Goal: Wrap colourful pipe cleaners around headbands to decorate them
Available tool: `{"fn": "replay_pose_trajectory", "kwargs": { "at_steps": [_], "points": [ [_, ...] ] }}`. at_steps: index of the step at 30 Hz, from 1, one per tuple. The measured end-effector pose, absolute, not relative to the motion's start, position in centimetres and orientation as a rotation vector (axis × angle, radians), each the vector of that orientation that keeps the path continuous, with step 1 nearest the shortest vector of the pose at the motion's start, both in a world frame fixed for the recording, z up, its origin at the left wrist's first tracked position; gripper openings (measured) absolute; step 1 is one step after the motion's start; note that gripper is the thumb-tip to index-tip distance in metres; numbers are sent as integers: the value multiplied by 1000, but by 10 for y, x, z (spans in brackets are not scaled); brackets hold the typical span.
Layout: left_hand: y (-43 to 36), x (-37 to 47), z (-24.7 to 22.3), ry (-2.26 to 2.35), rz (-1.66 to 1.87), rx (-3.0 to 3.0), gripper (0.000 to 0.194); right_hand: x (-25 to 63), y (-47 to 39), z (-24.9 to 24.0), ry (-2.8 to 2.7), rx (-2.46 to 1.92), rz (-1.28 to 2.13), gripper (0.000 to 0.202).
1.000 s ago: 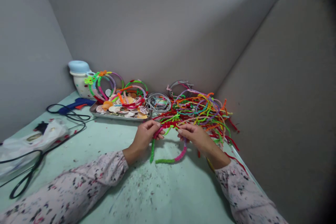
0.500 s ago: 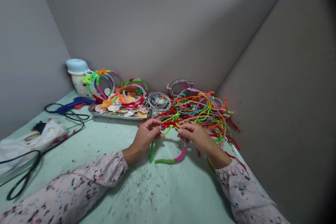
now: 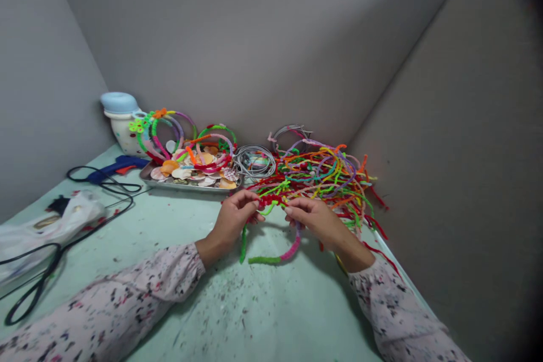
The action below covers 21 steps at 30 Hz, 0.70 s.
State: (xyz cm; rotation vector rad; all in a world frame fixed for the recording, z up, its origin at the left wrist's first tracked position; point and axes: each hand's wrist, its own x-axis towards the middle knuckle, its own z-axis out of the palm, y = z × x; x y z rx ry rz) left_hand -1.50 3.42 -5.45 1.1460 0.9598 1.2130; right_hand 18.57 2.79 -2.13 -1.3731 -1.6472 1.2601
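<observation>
Between my two hands is a pipe-cleaner hoop [image 3: 291, 251], wound in red at the top, with purple, pink and green along its right side. My left hand [image 3: 236, 216] pinches the left end of the red part, and a green end hangs below it. My right hand [image 3: 316, 219] pinches the right end of the red part. A light green strand [image 3: 268, 210] hangs from the red winding between the fingers. Fingertips partly cover the hoop where they grip it.
Behind my hands lies a heap of coloured pipe cleaners [image 3: 322, 175]. Left of it are coiled wire [image 3: 254, 162] and a metal tray [image 3: 186, 185] of shells with wrapped hoops. A blue glue gun [image 3: 114, 167], black cable [image 3: 123, 199], plastic bag [image 3: 80, 212] and blue-lidded container [image 3: 123, 130] stand farther left.
The view has shifted slightly, so the things on the left sit a little farther left. Both hands keep their pinch on the hoop, with hardly any other movement.
</observation>
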Motion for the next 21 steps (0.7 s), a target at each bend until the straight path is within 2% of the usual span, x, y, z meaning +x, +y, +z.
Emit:
{"fn": "replay_pose_trajectory", "kwargs": {
  "at_steps": [6,14,21],
  "points": [
    [36,-15,-57,935,1209,1107,14,186,28,-21,-1654,-1363,1265,22],
    [36,-16,-62,832,1155,1060,19,191,31,-29,-1668,-1319,1264,24],
    [38,-16,-67,818,1084,1040,16,196,34,-30,-1605,-1326,1251,25]
  ]
}}
